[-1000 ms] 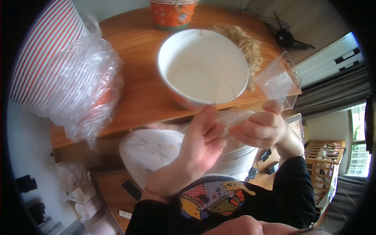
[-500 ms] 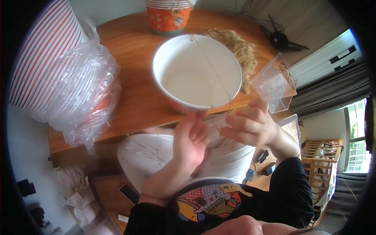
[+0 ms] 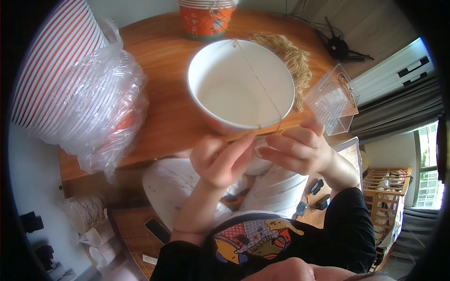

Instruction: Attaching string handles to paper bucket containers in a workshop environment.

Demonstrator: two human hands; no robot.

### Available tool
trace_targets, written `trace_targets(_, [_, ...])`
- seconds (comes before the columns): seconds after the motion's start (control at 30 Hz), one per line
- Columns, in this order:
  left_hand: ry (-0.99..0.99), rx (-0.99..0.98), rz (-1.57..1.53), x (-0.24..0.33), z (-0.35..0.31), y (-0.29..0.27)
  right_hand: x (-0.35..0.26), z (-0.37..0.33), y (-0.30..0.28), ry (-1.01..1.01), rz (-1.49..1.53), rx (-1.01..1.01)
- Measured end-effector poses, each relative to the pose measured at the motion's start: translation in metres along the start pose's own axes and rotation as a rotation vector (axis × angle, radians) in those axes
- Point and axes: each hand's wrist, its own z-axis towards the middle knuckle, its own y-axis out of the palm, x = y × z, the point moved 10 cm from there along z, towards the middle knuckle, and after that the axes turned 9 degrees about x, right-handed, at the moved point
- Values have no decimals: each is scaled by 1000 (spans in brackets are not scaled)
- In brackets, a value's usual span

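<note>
Closer to the right hand [image 3: 297, 147] than half a second ago, the left hand [image 3: 218, 159] has brought its fingertips almost up to the other's. Its thumb and forefinger point toward them (whether they pinch anything, I cannot tell from here). The right hand is closed on a thin string [image 3: 255, 74], which runs from the far rim of a white-lined paper bucket [image 3: 213, 79], slantwise over the mouth, and on to those bent fingers. That bucket is at the near edge of the wooden table [image 3: 159, 70], just in front of both hands. Behind its right side lies a tan bundle of string [image 3: 297, 58], with a clear plastic box [image 3: 328, 100] farther right. Beyond sits a stack of orange buckets [image 3: 204, 21]; at the left, a tall striped stack [image 3: 56, 61] leans in a plastic bag [image 3: 112, 84].
</note>
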Motion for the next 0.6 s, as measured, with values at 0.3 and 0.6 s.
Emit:
trace_targets(0.3, [74,-28,110,-7,-2,6,7,9,-8,-5,81,-28])
trace_targets(0.6, [42,7,-106,-5,6,-3,69,37,-41,39,-40,129])
